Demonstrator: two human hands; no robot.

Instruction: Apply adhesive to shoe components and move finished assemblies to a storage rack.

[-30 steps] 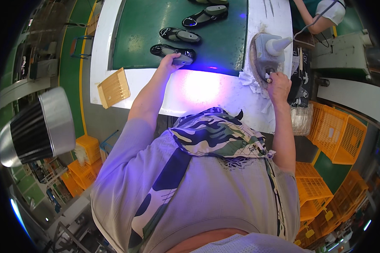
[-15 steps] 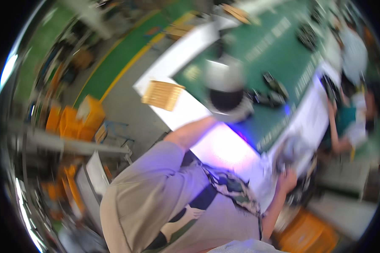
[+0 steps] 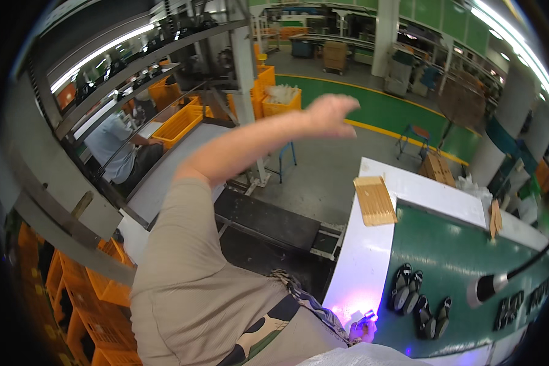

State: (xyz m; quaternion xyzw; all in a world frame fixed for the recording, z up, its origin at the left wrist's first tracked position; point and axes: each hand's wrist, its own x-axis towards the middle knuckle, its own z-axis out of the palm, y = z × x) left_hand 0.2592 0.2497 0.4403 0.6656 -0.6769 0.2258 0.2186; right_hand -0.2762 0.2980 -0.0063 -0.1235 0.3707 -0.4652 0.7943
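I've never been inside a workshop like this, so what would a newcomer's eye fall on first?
Probably the outstretched left hand, slightly blurred, in the upper middle of the view. Next, perhaps, the violet glow near the lower edge, right of centre, where the right hand seems to hold a small shiny thing. To its right, dark shoes stand out on the green surface.

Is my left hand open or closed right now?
Open: the left hand, slightly blurred, has its fingers stretched out and thumb spread apart, with nothing visible between them.
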